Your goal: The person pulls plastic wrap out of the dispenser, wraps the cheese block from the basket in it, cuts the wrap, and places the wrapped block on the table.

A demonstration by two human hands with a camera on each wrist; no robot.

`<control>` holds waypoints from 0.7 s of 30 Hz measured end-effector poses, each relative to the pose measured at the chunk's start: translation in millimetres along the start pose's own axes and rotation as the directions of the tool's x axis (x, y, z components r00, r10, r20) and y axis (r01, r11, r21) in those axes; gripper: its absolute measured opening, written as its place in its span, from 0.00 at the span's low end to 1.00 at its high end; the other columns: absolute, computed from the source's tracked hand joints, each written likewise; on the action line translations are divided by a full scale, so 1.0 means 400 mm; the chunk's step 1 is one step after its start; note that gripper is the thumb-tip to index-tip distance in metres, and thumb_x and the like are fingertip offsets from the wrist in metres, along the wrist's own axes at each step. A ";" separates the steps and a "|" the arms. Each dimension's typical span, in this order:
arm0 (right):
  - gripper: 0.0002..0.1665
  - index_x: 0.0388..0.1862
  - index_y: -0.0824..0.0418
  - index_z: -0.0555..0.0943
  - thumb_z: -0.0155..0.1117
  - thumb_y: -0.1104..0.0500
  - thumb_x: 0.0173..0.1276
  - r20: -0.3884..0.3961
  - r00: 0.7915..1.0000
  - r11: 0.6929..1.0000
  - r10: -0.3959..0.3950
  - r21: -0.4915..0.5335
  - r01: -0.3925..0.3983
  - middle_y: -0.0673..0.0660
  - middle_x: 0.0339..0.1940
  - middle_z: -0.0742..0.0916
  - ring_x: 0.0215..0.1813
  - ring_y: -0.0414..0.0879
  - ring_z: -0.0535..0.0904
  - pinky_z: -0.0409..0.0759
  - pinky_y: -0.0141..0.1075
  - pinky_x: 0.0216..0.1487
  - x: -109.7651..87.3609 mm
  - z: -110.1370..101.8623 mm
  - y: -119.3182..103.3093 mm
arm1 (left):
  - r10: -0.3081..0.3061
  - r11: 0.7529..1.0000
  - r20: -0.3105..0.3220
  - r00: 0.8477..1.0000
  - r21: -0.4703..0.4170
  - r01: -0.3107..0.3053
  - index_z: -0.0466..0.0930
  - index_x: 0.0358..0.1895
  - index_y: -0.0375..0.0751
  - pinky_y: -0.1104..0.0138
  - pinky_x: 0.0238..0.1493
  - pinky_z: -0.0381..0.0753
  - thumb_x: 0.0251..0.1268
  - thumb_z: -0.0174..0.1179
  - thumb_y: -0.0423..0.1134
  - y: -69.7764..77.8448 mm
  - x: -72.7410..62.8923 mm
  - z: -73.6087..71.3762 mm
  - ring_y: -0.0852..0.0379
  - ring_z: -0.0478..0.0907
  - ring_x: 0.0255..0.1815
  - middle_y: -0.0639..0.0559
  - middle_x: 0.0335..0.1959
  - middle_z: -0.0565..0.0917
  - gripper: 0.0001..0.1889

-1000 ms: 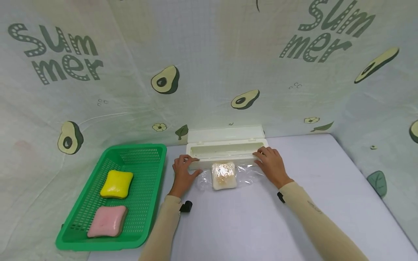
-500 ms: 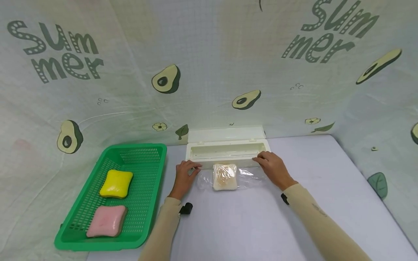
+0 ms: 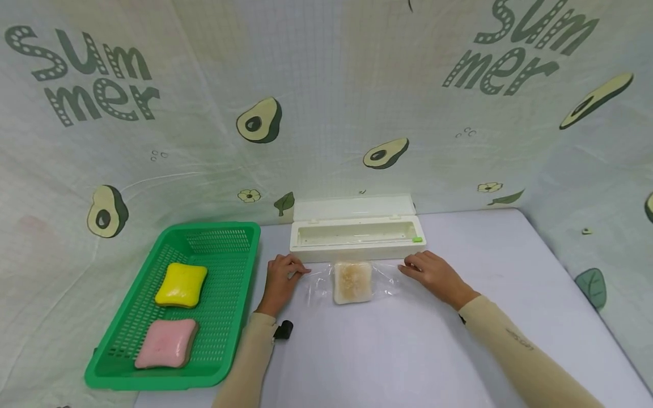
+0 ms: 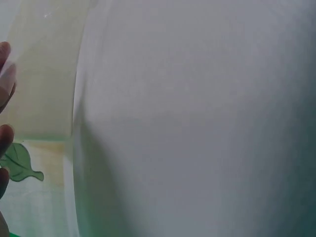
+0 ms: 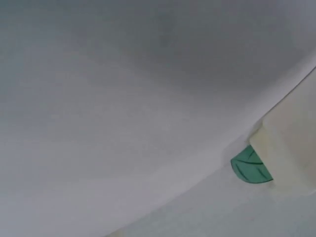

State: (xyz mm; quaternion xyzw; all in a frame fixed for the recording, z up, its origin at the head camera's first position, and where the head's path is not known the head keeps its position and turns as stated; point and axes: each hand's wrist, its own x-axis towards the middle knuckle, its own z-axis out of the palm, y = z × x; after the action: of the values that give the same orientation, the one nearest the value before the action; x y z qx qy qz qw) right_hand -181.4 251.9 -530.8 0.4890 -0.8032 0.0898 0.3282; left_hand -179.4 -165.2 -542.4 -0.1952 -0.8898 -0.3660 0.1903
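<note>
A slice of bread (image 3: pixel 352 283), or a soft piece shaped like one, lies in the middle of a strip of clear plastic film (image 3: pixel 319 281) in front of a long white box. At the film's left end, my left hand (image 3: pixel 280 281) pinches it between thumb and fingertips; the fingers (image 4: pixel 5 89) show at the left edge of the left wrist view. My right hand (image 3: pixel 437 277) pinches the film's right end with its fingertips. The white box (image 3: pixel 352 253) stands behind with its lid (image 3: pixel 353 207) raised. A small green slider (image 3: pixel 417 239) sits at its front right.
A green basket (image 3: pixel 240 306) stands at the left, holding a yellow cushion-shaped piece (image 3: pixel 182 285) and a pink one (image 3: pixel 166 343). A printed cloth wall (image 3: pixel 326 113) rises close behind the box. The white table (image 3: pixel 367 362) extends in front and to the right.
Both hands have come away from the box's front, toward me, with the film ends. The bread slice has shifted a little toward me, and the green slider now shows.
</note>
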 end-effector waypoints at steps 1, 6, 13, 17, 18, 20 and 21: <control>0.22 0.49 0.65 0.89 0.45 0.65 0.88 0.003 1.000 1.000 -0.012 0.008 0.012 0.58 0.41 0.83 0.37 0.49 0.77 0.78 0.41 0.35 -0.002 0.001 -0.002 | 0.002 1.000 0.008 1.000 0.021 -0.002 0.94 0.31 0.42 0.52 0.50 0.67 0.56 0.76 0.26 0.000 -0.001 0.000 0.49 0.75 0.40 0.52 0.35 0.85 0.06; 0.15 0.49 0.65 0.89 0.69 0.75 0.66 0.080 0.996 0.999 -0.034 0.023 0.033 0.58 0.42 0.82 0.38 0.49 0.78 0.80 0.41 0.37 -0.021 0.005 -0.013 | -0.036 0.993 0.088 0.995 0.115 0.026 0.95 0.33 0.45 0.52 0.51 0.69 0.55 0.77 0.28 0.003 -0.010 -0.002 0.51 0.75 0.39 0.54 0.35 0.85 0.07; 0.34 0.53 0.63 0.89 0.79 0.77 0.42 0.216 0.976 1.000 0.004 0.020 -0.009 0.55 0.43 0.83 0.41 0.49 0.80 0.83 0.42 0.44 -0.048 -0.008 -0.027 | -0.117 0.991 0.233 0.965 0.086 0.100 0.95 0.40 0.46 0.55 0.51 0.67 0.61 0.74 0.30 0.009 -0.029 -0.014 0.53 0.75 0.40 0.54 0.38 0.86 0.08; 0.18 0.60 0.62 0.87 0.66 0.67 0.72 0.203 0.975 0.994 0.094 0.033 -0.103 0.55 0.46 0.89 0.46 0.52 0.85 0.84 0.47 0.49 -0.052 -0.026 -0.023 | -0.107 0.994 0.216 0.971 0.060 0.096 0.94 0.48 0.44 0.54 0.51 0.67 0.65 0.72 0.30 0.011 -0.036 -0.025 0.50 0.75 0.43 0.50 0.42 0.85 0.11; 0.16 0.61 0.63 0.86 0.59 0.62 0.80 0.189 0.975 0.991 0.121 0.037 -0.130 0.56 0.47 0.89 0.47 0.53 0.85 0.83 0.48 0.50 -0.048 -0.031 -0.022 | -0.098 0.995 0.199 0.975 0.054 0.088 0.93 0.51 0.44 0.53 0.51 0.67 0.65 0.71 0.30 0.014 -0.037 -0.028 0.49 0.76 0.44 0.48 0.44 0.85 0.13; 0.23 0.62 0.63 0.86 0.48 0.53 0.88 0.164 0.972 0.982 0.170 0.050 -0.181 0.56 0.49 0.90 0.49 0.54 0.86 0.83 0.50 0.51 -0.034 -0.043 -0.023 | -0.080 0.997 0.160 0.984 0.035 0.075 0.91 0.56 0.42 0.51 0.52 0.68 0.66 0.71 0.29 0.022 -0.037 -0.034 0.46 0.77 0.46 0.46 0.47 0.85 0.16; 0.25 0.63 0.63 0.85 0.47 0.50 0.89 0.165 0.967 0.977 0.195 0.049 -0.206 0.57 0.51 0.90 0.51 0.54 0.86 0.82 0.51 0.53 -0.022 -0.049 -0.027 | -0.075 0.997 0.143 0.987 0.024 0.072 0.89 0.59 0.41 0.50 0.53 0.68 0.67 0.71 0.29 0.030 -0.035 -0.036 0.45 0.77 0.47 0.45 0.49 0.85 0.18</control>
State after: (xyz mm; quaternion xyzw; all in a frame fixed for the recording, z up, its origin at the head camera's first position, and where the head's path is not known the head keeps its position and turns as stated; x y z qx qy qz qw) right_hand -161.1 261.9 -522.9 0.4215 -0.8688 0.1096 0.2358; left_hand -159.0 -170.9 -532.7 -0.1864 -0.9111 -0.3496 0.1138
